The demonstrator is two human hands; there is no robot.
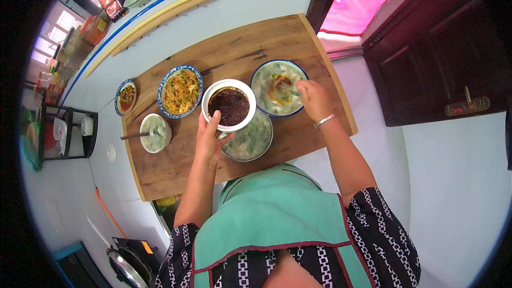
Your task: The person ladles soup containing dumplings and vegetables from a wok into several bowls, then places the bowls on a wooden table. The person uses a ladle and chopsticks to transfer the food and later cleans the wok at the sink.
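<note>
My left hand [209, 141] is closed around a white bowl [206, 108], its thumb over the rim. Dark red chili sauce [229, 108] fills much of this bowl. Below it, partly covered, is a bowl of pale soup with green bits [249, 141]. To the right stands a larger blue-rimmed bowl [298, 69] of similar soup, with a reddish-brown patch of sauce [281, 86] at its middle. My right hand [316, 98] is at that bowl's right rim, fingers pinched together; whatever they hold is hidden.
On the wooden table [229, 42] stand a patterned plate of yellow-green food [180, 92], a smaller dish of brown food [126, 97] and a soup bowl [155, 133] with a utensil [134, 135] in it. A dark door [437, 48] stands at the right, a black rack [69, 133] at the left.
</note>
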